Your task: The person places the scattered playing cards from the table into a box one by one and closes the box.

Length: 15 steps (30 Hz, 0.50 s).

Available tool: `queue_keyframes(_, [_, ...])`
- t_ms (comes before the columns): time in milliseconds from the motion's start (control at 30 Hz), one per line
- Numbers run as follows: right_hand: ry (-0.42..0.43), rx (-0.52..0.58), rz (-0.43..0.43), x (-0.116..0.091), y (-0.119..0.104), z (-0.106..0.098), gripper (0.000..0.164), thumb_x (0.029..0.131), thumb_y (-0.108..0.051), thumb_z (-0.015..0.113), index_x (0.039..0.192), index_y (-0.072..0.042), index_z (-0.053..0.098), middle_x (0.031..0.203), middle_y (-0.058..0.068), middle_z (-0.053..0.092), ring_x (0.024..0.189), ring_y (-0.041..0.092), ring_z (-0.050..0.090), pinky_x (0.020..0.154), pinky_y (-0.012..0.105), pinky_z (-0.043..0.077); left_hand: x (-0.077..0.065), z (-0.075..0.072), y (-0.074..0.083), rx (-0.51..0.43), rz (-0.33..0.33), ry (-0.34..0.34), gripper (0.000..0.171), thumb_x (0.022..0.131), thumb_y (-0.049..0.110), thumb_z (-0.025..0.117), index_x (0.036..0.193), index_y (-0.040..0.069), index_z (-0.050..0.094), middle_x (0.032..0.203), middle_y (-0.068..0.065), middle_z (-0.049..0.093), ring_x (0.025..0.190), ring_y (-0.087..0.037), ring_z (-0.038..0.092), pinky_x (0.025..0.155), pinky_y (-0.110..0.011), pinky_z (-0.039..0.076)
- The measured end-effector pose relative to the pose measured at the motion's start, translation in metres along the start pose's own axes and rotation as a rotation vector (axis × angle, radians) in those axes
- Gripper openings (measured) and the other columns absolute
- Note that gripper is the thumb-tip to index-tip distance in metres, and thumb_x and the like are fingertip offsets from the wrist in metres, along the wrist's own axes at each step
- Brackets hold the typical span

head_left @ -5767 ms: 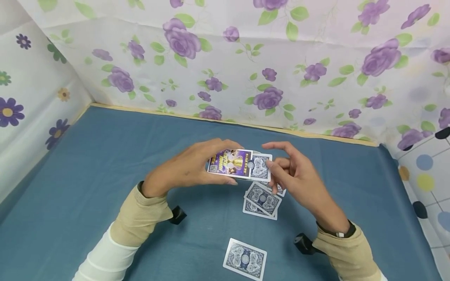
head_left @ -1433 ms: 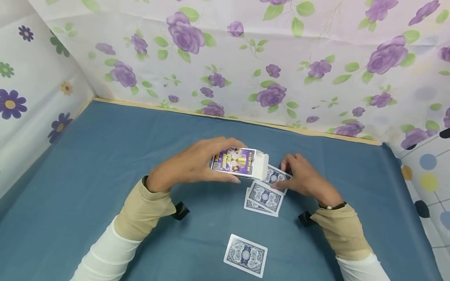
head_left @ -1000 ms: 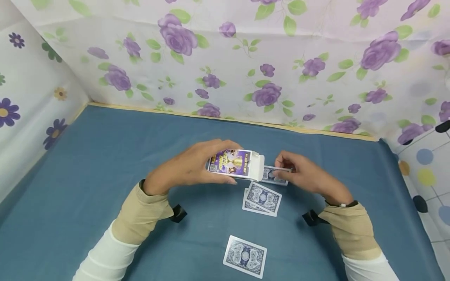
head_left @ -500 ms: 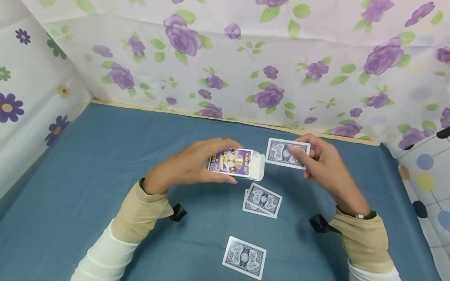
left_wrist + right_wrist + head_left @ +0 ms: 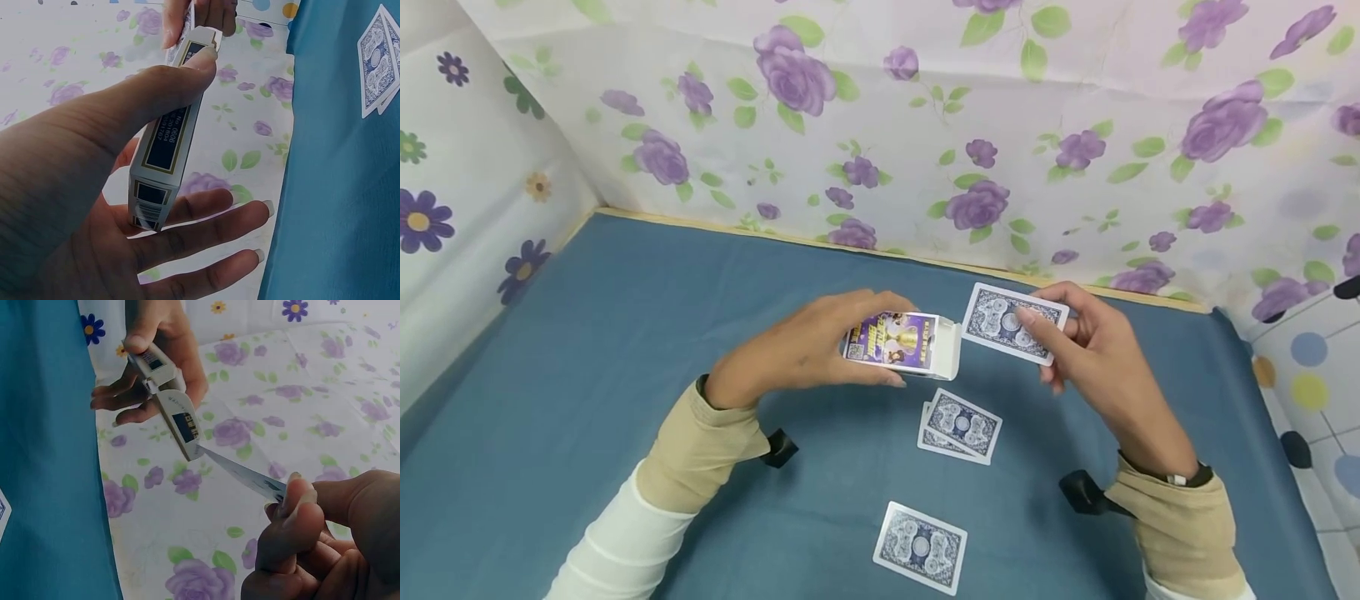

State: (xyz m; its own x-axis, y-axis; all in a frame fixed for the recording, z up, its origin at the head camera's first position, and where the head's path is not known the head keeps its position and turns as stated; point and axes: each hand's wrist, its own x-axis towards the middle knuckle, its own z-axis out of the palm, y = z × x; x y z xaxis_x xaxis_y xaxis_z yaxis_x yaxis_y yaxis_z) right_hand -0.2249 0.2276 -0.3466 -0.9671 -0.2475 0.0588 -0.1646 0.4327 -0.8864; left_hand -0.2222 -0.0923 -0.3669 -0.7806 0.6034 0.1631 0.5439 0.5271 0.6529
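A flowered sheet stands behind everything, running past the top of the head view. Below it is the blue-covered counter, its near side cut off. My sleeves leave at the bottom edge.

My left hand is where it was, thumb on one narrow side of the box and the index finger opposite, the other fingers stretched out past it. My right hand has come up off the counter, where it was about a second ago; it pinches a card between thumb and curled fingers, and those fingers are partly hidden behind the card.

The purple box is held up above the counter, its white mouth toward my right hand; I can't make out what is inside. The held card, which overlapped the pair on the counter earlier, is now raised just beside the mouth. Whether its corner touches the box, or whether it is one card or more, I can't tell.

The upper card covers most of the lower card, unmoved. Nearer me, the single card lies back up, as before.
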Motion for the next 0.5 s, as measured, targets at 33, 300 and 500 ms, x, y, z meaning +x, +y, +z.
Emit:
queue_keyframes(33, [0.002,0.022,-0.002,0.000,-0.001,0.000,0.039,0.094,-0.033,0.065,0.125,-0.012,0.057,0.055,0.011,0.053,0.045,0.024,0.058,0.044,0.036,0.049,0.001,0.000,0.000,0.002,0.001,0.000,0.067,0.080,0.054,0.074,0.139,0.032,0.051,0.100,0.011,0.054,0.082,-0.008,0.052,0.068,-0.030,0.047])
queue_keyframes(300, [-0.009,0.136,-0.021,-0.003,-0.006,0.000,0.035,0.095,-0.026,0.065,0.124,-0.008,0.057,0.056,0.010,0.057,0.044,0.021,0.057,0.042,0.033,0.049,-0.001,0.001,0.001,-0.004,-0.017,-0.013,0.068,0.080,0.053,0.075,0.139,0.032,0.050,0.103,0.012,0.055,0.084,-0.007,0.053,0.069,-0.030,0.048])
queue_keyframes(500, [-0.066,0.076,-0.029,-0.005,-0.005,0.009,0.037,0.095,-0.030,0.063,0.126,-0.010,0.055,0.054,0.013,0.055,0.043,0.026,0.057,0.044,0.037,0.050,0.002,0.001,0.004,-0.022,-0.002,-0.011,0.067,0.079,0.053,0.075,0.139,0.033,0.050,0.102,0.012,0.055,0.082,-0.007,0.053,0.069,-0.030,0.048])
